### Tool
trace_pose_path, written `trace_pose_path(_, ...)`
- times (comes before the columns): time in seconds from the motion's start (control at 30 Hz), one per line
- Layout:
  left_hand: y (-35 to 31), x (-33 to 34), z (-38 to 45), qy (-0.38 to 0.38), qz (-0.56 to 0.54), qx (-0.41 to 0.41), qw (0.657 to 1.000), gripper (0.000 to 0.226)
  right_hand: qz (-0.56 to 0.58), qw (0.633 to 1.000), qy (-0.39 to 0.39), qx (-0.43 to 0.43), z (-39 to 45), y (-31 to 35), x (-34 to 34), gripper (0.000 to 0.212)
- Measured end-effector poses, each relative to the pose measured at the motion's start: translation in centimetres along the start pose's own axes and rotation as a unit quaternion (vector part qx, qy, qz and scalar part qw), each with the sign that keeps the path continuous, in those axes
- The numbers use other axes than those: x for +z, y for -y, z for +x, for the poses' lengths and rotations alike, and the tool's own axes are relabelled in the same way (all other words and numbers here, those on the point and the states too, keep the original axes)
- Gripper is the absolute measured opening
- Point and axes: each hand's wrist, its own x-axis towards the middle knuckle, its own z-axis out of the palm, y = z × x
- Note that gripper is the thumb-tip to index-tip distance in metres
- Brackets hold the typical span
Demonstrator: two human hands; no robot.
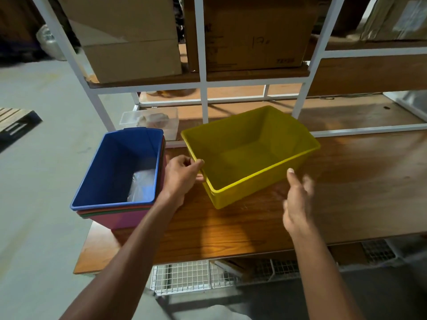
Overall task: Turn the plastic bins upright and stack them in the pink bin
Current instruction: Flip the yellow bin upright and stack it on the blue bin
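A yellow bin [249, 155] stands upright on the wooden table, tilted slightly, its mouth facing me. My left hand [182, 175] pinches its left rim. My right hand [298, 199] hovers blurred just in front of the bin's near right side, fingers apart, holding nothing. To the left, a blue bin [120, 167] sits on top of a nested stack whose lowest bin is the pink bin [129, 219], at the table's left corner. Thin edges of green and red bins show between them. Something clear and plastic lies inside the blue bin.
The wooden table [346, 199] stretches to the right. Behind stands a white metal rack [203, 88] with cardboard boxes [249, 33] on its shelf. A clear container [152, 121] sits behind the blue bin. Wire mesh lies under the table's front edge.
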Motion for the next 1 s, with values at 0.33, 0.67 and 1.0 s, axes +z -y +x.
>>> trace_pose_path(0.33, 3.1, 2.5, -5.9, -0.090, -0.066, 0.011, 0.994, 0.032, -0.100, 0.994, 0.055, -0.001, 0.2, 1.7, 4.3, 0.018)
trace_pose_path(0.67, 2.1, -5.7, -2.5, -0.139, -0.169, 0.014, 0.976, 0.054, -0.157, 0.980, 0.091, -0.083, 2.2, 1.4, 2.2, 0.015)
trace_pose_path(1.0, -1.0, -6.5, -0.2, 0.058, 0.026, -0.019, 0.998, 0.052, -0.213, 0.955, 0.181, -0.101, 0.7, 2.3, 3.2, 0.028)
